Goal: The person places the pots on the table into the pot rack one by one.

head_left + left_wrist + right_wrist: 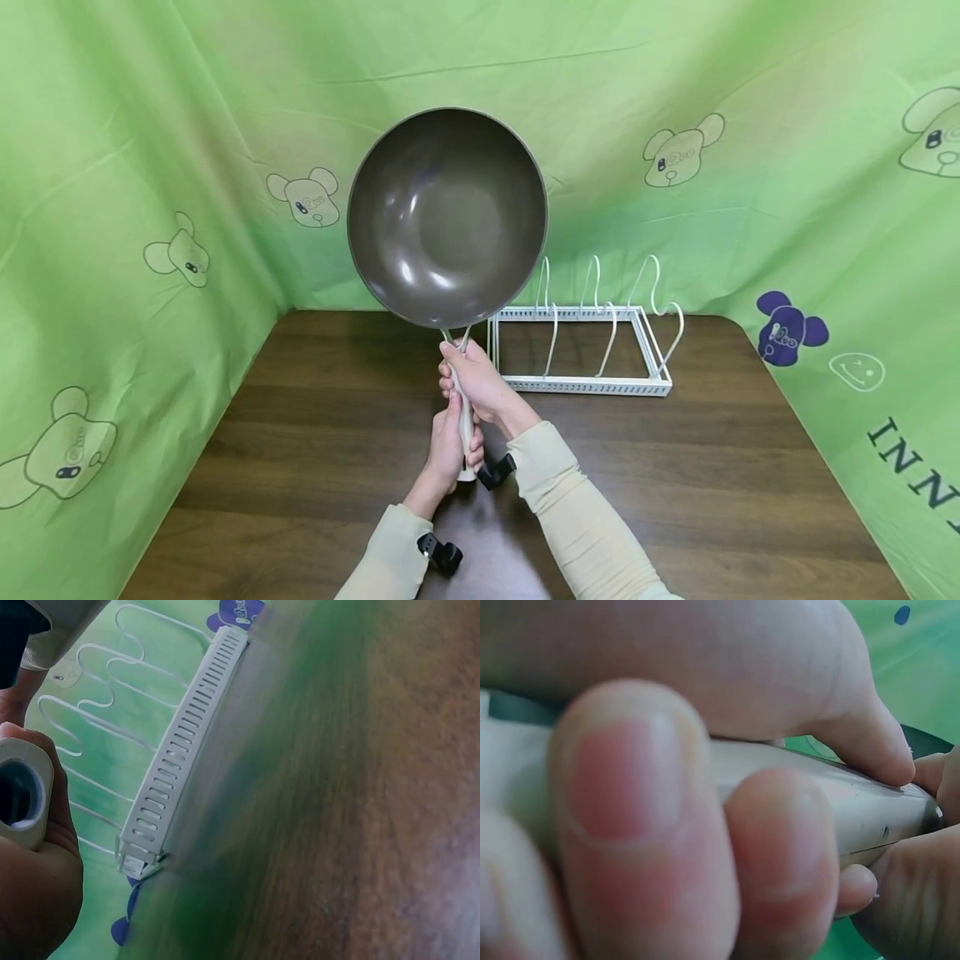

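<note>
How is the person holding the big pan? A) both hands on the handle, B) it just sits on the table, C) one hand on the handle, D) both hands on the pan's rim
A: both hands, the left hand lower and the right hand above it, grip the handle, lifting the pan above the table beside the white rack.

table left half open; rack blocks back right; wok overhead
</note>
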Tool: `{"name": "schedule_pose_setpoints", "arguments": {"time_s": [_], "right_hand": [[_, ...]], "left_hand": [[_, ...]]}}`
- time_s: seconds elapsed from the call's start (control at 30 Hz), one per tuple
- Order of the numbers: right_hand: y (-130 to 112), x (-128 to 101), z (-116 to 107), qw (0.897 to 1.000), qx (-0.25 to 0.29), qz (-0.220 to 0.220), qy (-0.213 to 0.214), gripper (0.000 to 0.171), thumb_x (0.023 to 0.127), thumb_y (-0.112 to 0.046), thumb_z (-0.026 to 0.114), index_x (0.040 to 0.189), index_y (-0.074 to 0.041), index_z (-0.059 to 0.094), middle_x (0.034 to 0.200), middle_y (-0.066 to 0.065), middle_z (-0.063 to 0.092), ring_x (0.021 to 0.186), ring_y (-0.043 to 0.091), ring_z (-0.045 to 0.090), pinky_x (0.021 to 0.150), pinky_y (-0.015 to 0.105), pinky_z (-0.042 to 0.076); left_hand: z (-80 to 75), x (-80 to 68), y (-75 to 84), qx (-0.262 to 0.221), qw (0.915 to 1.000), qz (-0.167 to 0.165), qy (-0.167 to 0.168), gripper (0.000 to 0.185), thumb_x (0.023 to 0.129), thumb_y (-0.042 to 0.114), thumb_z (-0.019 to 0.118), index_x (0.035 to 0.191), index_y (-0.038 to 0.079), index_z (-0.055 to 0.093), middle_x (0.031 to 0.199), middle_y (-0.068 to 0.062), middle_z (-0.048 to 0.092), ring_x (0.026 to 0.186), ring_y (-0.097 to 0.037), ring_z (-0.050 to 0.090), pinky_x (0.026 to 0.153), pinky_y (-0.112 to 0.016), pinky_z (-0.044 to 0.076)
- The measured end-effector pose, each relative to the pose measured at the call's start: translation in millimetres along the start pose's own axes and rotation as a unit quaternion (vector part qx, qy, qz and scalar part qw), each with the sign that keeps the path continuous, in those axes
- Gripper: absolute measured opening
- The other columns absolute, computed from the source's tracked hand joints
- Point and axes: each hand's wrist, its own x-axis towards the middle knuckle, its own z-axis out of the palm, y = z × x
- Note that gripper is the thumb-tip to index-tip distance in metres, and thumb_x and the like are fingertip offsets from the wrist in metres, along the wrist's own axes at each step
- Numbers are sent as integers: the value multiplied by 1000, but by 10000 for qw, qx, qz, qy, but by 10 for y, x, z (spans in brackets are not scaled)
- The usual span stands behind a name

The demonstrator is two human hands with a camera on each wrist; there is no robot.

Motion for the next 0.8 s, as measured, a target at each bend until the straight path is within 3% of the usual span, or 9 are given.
{"name": "schedule_pose_setpoints", "arguments": {"time_s": [0.6, 0.8], "right_hand": [[-74, -22, -83, 9997, -66, -51, 210, 13, 110, -22, 42, 106, -10, 39, 71, 0, 43, 56, 8, 45, 52, 20, 43], [-65, -19, -126, 9994, 17, -179, 310, 15, 110, -21, 44, 100, -12, 38, 71, 0, 44, 55, 8, 45, 51, 20, 43]], "left_hand": [[53, 80, -6, 67, 9997, -138, -193, 62, 103, 66, 32, 85, 9, 46, 50, 4, 40, 33, -6, 37, 32, -25, 36], [74, 106, -2, 63, 9995, -195, -244, 63, 103, 65, 33, 84, 6, 46, 50, 3, 39, 34, -6, 37, 32, -25, 36]]}}
